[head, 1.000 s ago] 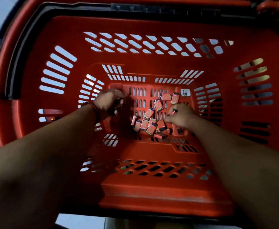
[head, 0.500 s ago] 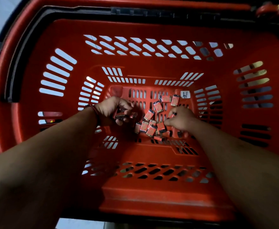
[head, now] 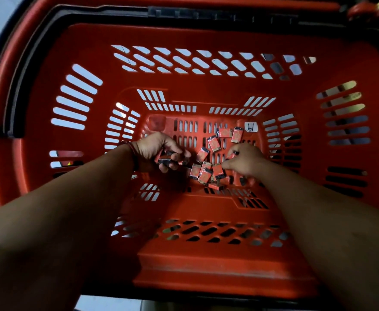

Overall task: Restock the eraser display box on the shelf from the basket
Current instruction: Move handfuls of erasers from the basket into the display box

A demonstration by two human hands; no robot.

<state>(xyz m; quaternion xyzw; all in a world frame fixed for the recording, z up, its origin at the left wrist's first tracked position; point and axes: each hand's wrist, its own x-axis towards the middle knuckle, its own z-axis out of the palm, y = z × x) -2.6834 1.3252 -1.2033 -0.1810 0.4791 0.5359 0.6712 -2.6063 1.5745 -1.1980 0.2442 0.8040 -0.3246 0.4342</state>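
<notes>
Red basket (head: 217,272) fills our view, with loose erasers (head: 203,173) scattered on its slotted floor, most in a small heap just right of centre. Our left hand (head: 155,151), a red band (head: 133,149) at its wrist, curls round a few erasers we hold above the floor. Our right hand (head: 244,162) rests bent-fingered on the heap; we cannot tell whether it grips one. A white sticker (head: 251,127) sits by the far corner.
</notes>
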